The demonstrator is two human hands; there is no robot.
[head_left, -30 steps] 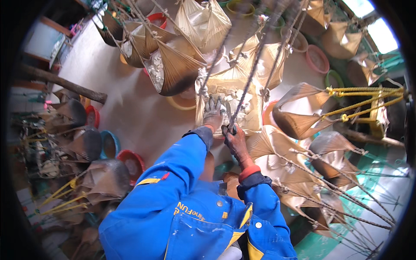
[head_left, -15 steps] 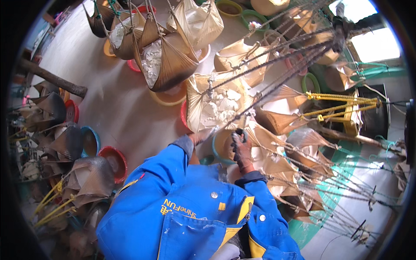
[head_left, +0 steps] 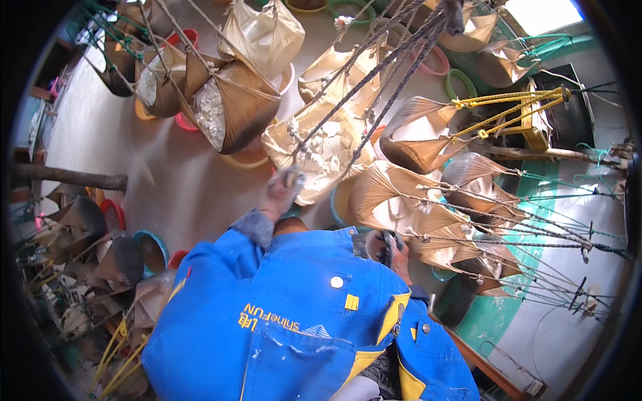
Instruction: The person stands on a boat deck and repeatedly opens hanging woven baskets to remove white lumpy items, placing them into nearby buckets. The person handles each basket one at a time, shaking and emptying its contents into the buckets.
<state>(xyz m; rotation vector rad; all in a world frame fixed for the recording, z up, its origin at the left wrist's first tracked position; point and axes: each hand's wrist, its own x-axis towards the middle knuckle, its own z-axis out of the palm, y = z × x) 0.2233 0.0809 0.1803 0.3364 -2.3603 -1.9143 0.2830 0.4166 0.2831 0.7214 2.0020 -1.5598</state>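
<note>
In front of me hangs a tan cloth sling (head_left: 283, 142) on dark ropes, filled with broken white chunks (head_left: 331, 155). My left hand (head_left: 284, 190) is at its near left edge. Its fingers look greyish and are smeared by motion, so whether they grip the cloth does not show. My right hand (head_left: 396, 255) is low by my chest, next to another tan sling (head_left: 374, 190). Its fingers are curled around or against something dark that I cannot make out. Part of this hand is hidden by my blue jacket.
More slings, such as a browned one (head_left: 251, 110), hang on ropes around me. Basins stand on the floor beneath, among them a pink one (head_left: 435, 61) and a blue one (head_left: 152, 250). A wooden pole (head_left: 73, 178) juts in at left. Yellow ropes (head_left: 515, 101) stretch at right.
The view has shifted. My left hand has moved up and left along the sling's near edge. My right hand has dropped away from the sling, toward my body and to the right.
</note>
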